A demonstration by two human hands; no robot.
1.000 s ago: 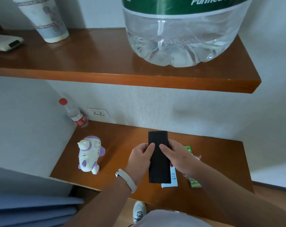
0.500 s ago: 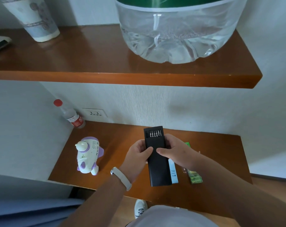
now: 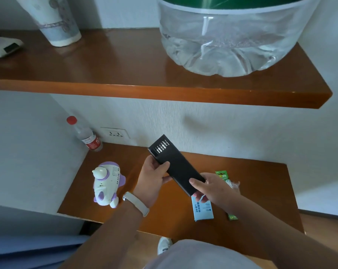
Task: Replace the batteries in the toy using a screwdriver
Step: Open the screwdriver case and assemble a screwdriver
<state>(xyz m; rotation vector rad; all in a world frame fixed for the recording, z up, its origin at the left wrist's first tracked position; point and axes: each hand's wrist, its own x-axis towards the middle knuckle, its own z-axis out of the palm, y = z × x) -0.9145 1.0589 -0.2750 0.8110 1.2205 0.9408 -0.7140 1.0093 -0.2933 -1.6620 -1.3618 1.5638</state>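
Observation:
A black screwdriver kit case (image 3: pixel 178 166) hangs tilted above the lower shelf, its inner tray slid out a little at the far end so several silver bits show. My left hand (image 3: pixel 153 178) grips the case near that far end. My right hand (image 3: pixel 209 188) grips its near end. The white and purple toy (image 3: pixel 106 184) stands on the lower shelf (image 3: pixel 164 220) to the left of my hands. A green battery pack (image 3: pixel 225 178) lies to the right, partly hidden by my right arm. A light blue box (image 3: pixel 203 209) lies under my right hand.
A small bottle with a red cap (image 3: pixel 84 135) leans in the back left corner beside a wall socket (image 3: pixel 115 133). The upper shelf (image 3: pixel 145 90) overhangs, carrying a large water jug (image 3: pixel 232 39), a patterned cup (image 3: pixel 55 22) and a white device (image 3: pixel 3 46).
The case has turned from upright to a diagonal, far end swung left. Its tray slid out, exposing the bits. My right hand moved down to the near end.

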